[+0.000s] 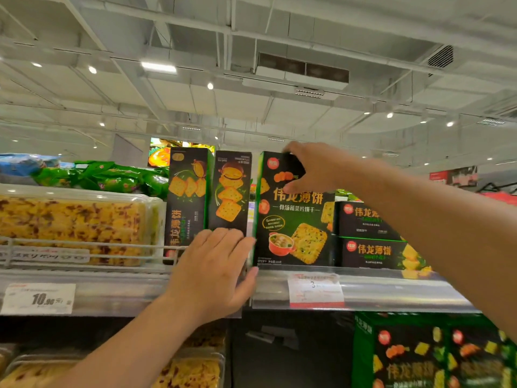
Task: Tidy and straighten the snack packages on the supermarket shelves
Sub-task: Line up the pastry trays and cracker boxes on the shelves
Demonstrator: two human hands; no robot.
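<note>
On the top shelf of a supermarket snack aisle, a large black-and-green cracker box [293, 219] stands upright and face-out at the shelf edge [391, 289] as a person straightens the display. Gripping the box's upper corner is the right hand [310, 169], fingers curled over the top and thumb pressed to the front panel. Against the box's lower left edge lies the left hand [215, 273], fingers fairly straight and laid flat over the foot of the narrow box [230, 191] just to the left; its thumb rests along the big box's side, and it holds nothing in a closed grasp. Left of the narrow box stands a second slim box [188, 197], both upright and touching. To the right of the large box, two flat boxes [369, 239] of the same brand lie stacked. Farther left, clear trays of yellow cakes [72, 219] sit behind a wire rail, with green bags [106, 177] piled behind them. A price tag [316, 289] hangs just below the large box.

The risk appears to be tipping: the box stands tall at the very edge, and a pull from the high corner could bring it forward off the shelf. A sideways push from the left hand could also topple the slim boxes like dominoes.
</note>
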